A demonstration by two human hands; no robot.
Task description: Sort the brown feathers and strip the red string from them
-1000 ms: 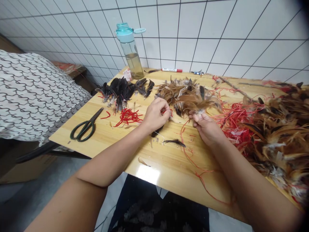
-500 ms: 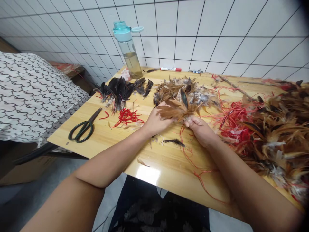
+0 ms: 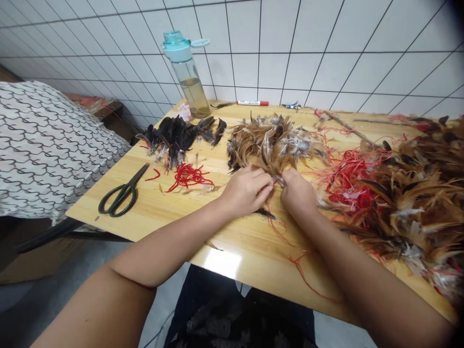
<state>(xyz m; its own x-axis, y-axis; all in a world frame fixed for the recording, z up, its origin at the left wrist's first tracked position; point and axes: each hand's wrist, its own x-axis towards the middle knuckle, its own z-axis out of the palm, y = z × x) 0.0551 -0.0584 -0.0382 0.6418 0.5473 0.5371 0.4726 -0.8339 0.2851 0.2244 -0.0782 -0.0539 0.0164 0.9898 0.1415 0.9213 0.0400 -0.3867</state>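
Scissors (image 3: pixel 131 185), red thread (image 3: pixel 189 177) and black feathers (image 3: pixel 177 137) at left; water bottle (image 3: pixel 192 87) behind. Tangled red string (image 3: pixel 351 169) right. Feather bundle (image 3: pixel 268 164) between left hand (image 3: pixel 248 191) and right hand (image 3: pixel 297 195), both curled closed around its base, just in front of brown feather pile (image 3: pixel 282 133).

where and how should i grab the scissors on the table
Probably best by the handle loops, coming from above and the table's near left edge, left hand being nearer. The scissors lie flat, loops toward that edge, blades pointing away toward the black feathers.
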